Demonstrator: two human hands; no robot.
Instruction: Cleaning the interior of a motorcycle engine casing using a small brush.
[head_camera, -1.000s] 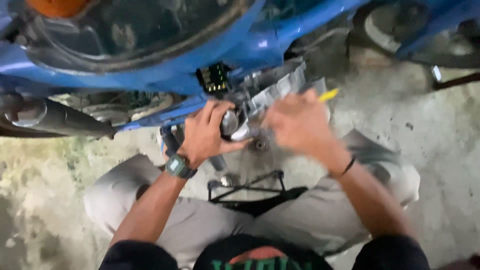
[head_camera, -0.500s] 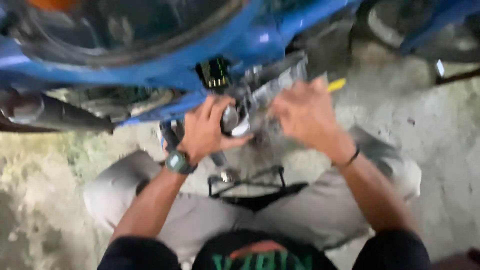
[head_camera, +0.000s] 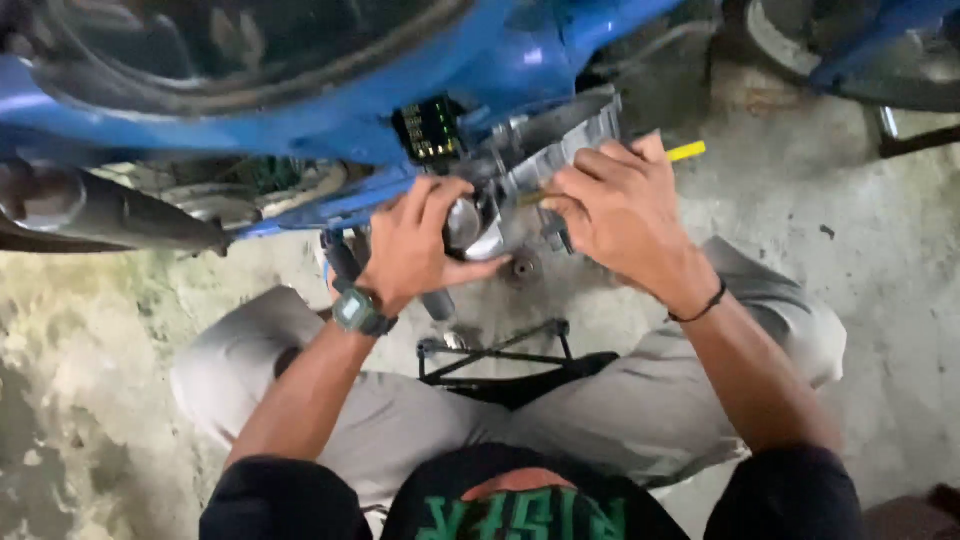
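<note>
Engine cover (head_camera: 560, 130), the grey ribbed metal case low on the blue motorbike (head_camera: 330, 110), is where both hands are busy, seen from the head camera looking down past the person's knees.

Left hand (head_camera: 415, 245) is curled round a shiny rounded metal part (head_camera: 465, 222) just below the cover, thumb out to the right, fingers wrapped over the top; it has a firm hold there. A watch (head_camera: 355, 310) sits on that wrist.

Right hand (head_camera: 625, 205) is closed around a yellow-handled tool (head_camera: 687, 151), whose handle end pokes out past the knuckles toward the right. The tip runs left toward the cover's edge, but the fingers hide it, so I cannot tell what it bears on.

Below the hands a small round fitting (head_camera: 521, 268) lies on the concrete floor (head_camera: 860, 260), and a black wire stand (head_camera: 500, 352) rests between the person's legs. The exhaust pipe (head_camera: 90, 205) runs off to the left.

Judging from this, doing it well means the left hand keeping the shiny part steady while the right works the tool squarely, with small controlled pressure so the tip does not slip and gouge the casing. That loose fitting on the floor looks easy to kick away; best to mind the knees.
</note>
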